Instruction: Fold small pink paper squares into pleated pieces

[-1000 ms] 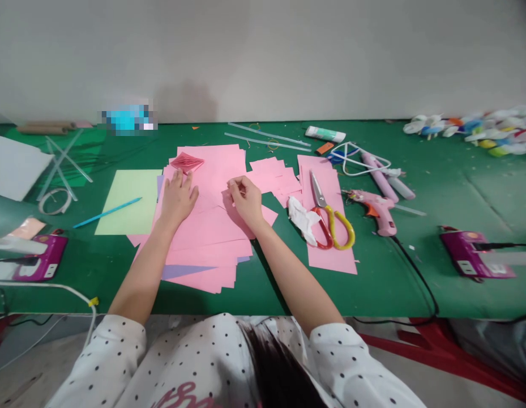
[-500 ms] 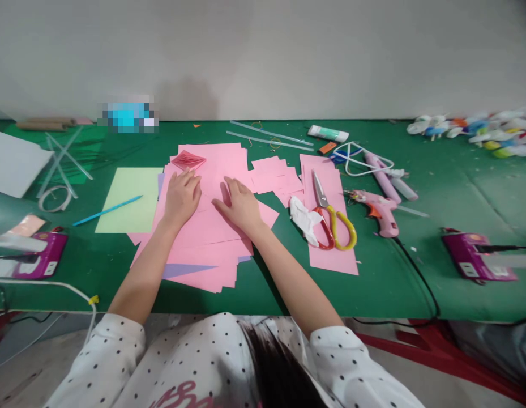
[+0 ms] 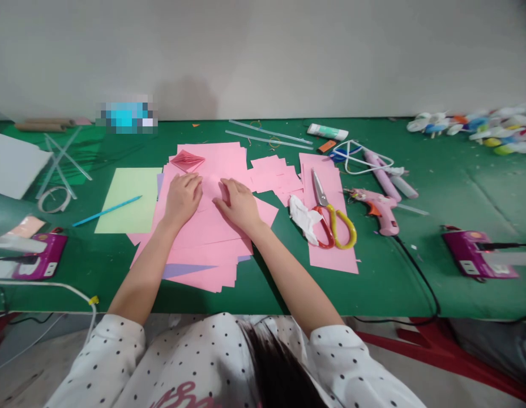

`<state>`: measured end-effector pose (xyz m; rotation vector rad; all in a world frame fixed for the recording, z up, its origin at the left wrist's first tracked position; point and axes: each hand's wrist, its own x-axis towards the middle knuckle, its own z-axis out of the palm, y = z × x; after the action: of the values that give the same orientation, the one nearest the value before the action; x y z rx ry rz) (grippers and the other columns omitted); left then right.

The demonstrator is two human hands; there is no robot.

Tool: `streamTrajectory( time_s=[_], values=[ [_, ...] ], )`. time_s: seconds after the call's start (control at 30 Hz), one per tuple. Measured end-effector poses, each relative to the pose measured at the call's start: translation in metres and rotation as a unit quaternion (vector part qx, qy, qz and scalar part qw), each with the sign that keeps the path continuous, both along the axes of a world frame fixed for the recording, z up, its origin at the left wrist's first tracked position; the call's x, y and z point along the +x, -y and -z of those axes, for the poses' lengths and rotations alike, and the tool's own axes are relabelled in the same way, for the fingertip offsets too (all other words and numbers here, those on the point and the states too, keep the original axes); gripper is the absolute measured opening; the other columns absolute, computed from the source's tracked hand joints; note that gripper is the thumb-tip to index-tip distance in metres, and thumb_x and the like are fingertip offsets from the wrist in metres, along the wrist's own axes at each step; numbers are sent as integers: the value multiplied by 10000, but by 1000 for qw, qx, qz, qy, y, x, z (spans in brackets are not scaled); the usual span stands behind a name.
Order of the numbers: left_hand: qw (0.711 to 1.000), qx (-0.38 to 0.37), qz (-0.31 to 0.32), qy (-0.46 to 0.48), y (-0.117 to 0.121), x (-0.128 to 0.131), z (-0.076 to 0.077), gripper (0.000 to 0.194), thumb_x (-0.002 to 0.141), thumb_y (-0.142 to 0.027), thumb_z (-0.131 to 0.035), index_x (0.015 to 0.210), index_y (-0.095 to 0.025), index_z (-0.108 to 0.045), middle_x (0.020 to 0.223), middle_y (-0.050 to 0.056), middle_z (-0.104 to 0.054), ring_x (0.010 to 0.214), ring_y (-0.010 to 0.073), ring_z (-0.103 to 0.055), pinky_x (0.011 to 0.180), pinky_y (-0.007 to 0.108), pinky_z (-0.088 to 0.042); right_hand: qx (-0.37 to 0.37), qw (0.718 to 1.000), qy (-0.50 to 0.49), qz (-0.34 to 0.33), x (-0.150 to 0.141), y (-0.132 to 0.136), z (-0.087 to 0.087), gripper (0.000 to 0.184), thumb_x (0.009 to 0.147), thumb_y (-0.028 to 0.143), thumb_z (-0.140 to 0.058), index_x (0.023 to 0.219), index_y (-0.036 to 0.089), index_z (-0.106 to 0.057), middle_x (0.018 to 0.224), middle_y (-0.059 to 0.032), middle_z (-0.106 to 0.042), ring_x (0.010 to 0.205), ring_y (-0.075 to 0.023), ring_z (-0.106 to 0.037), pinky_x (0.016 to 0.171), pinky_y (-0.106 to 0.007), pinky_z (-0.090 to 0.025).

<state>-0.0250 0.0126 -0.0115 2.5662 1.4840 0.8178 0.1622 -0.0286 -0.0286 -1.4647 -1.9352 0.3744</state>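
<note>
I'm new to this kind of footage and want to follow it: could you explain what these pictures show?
There is no machine here, just a person working with two bare hands. All the pictures come from one camera worn on the head, looking forward and down.

The left hand and right hand rest on layered pink paper on a green table. Neither visibly grips anything. Just beyond the left fingertips lies a folded pink piece.

To the left, a blue pencil lies across a pale green sheet. To the right are scissors and what looks like a pink glue gun.
</note>
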Motion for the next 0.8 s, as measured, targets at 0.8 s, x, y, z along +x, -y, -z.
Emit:
streamTrajectory(
  time_s=[0.8],
  values=[
    [722, -474, 95, 496, 18, 11, -20, 636, 913, -715, -436, 1119, -169, -689, 1131, 140, -721, 931, 222, -717, 816, 345, -571, -206, 753, -618, -88, 9, 12, -57, 586, 839, 536, -666, 1368, 320, -533, 1209, -39, -723, 1155, -243, -676, 955, -429, -582]
  ],
)
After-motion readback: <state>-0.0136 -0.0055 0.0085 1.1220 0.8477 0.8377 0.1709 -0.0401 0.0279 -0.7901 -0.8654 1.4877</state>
